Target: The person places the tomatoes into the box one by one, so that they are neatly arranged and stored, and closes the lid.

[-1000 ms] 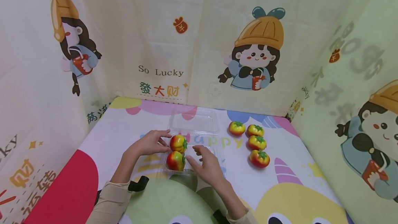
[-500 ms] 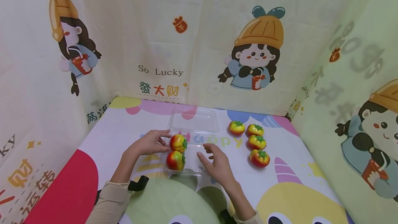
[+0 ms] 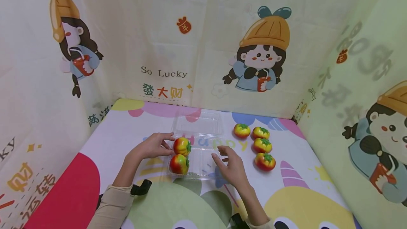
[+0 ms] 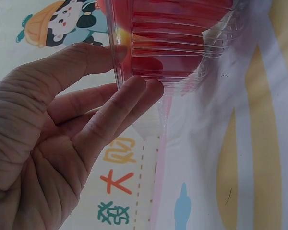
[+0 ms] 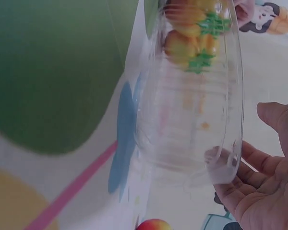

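A clear plastic clamshell container (image 3: 203, 176) lies open on the table, its lid (image 3: 198, 124) folded back. Two glossy red-and-yellow persimmon-like fruits with green leafy caps, a farther fruit (image 3: 182, 146) and a nearer fruit (image 3: 179, 164), sit along its left side. My left hand (image 3: 154, 145) holds the container's left rim, thumb and fingers at the edge in the left wrist view. My right hand (image 3: 233, 167) holds nothing. Its fingers are loosely bent beside the container's right end, overlapping the clear wall (image 5: 221, 163) in the right wrist view.
Several more of these fruits (image 3: 262, 145) stand on the table to the right of the container. The patterned tablecloth (image 3: 127, 130) covers the table. Printed cloth walls (image 3: 203, 56) rise at the back and both sides.
My right hand has moved rightward, from beside the two fruits to the container's right end. My left hand, the container and the fruits have kept their places.
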`<state>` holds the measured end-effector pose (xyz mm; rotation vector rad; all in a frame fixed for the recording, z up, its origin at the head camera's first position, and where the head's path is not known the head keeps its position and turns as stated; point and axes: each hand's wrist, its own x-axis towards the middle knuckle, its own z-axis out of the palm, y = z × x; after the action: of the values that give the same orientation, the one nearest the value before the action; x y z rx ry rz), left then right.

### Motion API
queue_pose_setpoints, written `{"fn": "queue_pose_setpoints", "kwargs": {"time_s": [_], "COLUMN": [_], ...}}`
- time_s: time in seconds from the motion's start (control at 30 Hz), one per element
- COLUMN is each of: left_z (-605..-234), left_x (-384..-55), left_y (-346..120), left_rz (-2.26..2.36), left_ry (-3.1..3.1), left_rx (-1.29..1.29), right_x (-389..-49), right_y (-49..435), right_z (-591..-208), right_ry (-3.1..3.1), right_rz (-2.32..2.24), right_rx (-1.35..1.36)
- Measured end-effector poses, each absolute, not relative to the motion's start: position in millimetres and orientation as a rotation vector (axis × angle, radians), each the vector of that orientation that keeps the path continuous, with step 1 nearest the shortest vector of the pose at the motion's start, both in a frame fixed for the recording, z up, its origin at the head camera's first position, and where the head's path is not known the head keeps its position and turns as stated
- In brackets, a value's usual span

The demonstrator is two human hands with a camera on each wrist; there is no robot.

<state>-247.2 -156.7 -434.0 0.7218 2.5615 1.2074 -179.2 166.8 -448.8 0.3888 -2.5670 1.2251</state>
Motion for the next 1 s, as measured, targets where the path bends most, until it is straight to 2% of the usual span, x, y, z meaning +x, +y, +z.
{"fn": "queue_pose_setpoints", "kwargs": {"time_s": [1.0], "left_z": [-434], "left_x": [-247], "left_y": [-157], "left_rz": [1.207], "left_ry": [2.566], "left_rx": [0.735], "right_x": [-197], "right_y": [202], "right_z": [-450], "right_ry": [-2.613], "right_rz": [1.136], "right_rx": [0.228]}}
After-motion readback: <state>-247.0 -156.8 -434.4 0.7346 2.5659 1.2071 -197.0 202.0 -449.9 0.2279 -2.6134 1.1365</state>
